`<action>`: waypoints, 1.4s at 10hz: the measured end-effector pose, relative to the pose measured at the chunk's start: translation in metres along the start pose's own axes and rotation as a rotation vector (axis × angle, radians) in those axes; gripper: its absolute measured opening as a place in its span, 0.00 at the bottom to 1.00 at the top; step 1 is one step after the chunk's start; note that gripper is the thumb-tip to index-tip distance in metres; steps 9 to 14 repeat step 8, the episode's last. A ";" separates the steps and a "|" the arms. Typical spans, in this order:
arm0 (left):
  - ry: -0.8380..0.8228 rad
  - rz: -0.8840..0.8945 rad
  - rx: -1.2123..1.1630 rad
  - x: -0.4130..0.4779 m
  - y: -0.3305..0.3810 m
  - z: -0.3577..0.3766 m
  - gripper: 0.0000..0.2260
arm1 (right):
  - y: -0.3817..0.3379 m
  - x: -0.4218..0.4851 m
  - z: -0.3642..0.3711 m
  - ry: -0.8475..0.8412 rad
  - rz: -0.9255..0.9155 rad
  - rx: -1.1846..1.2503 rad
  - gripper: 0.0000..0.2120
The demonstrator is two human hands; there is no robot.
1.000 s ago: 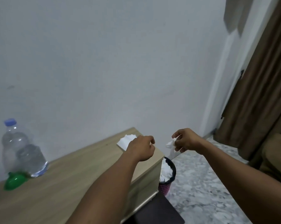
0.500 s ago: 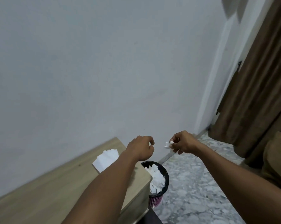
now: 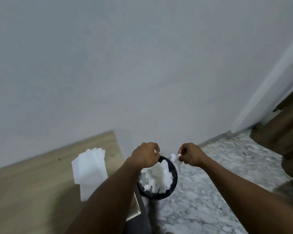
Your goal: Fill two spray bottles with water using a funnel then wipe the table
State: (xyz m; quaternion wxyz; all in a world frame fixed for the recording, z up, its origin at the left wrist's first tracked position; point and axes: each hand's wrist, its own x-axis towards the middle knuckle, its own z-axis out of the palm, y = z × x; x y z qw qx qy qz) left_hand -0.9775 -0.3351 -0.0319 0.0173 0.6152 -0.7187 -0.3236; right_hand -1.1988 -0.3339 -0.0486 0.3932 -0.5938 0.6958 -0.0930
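White, crumpled tissue (image 3: pixel 174 157) is pinched in the right hand (image 3: pixel 191 156), over the black bin (image 3: pixel 173 184) full of white paper. Left hand (image 3: pixel 145 157), beside it, is curled closed; whether it holds anything cannot be told.

Looks like room in home. Plain grey-white wall (image 3: pixel 142 65) fills upper frame. Light wooden table (image 3: pixel 32 191) at lower left, stack of white tissues (image 3: pixel 89 168) on it. Small black waste bin (image 3: pixel 173 184) full of white paper at lower centre. Marble-pattern floor (image 3: pixel 210 183) at lower right, brown curtain (image 3: pixel 284 130) at right edge.
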 end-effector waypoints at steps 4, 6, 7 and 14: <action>-0.065 -0.235 -0.008 0.036 -0.023 0.050 0.13 | 0.030 0.079 0.038 -0.143 -0.022 -0.001 0.08; -0.036 -0.274 -0.057 0.043 -0.028 0.055 0.14 | 0.020 0.100 0.044 -0.144 -0.069 -0.004 0.11; -0.022 -0.272 -0.076 0.045 -0.027 0.055 0.14 | 0.015 0.105 0.042 -0.245 -0.033 0.018 0.21; -0.009 -0.274 -0.066 0.048 -0.028 0.053 0.14 | 0.015 0.106 0.037 -0.253 -0.019 -0.003 0.16</action>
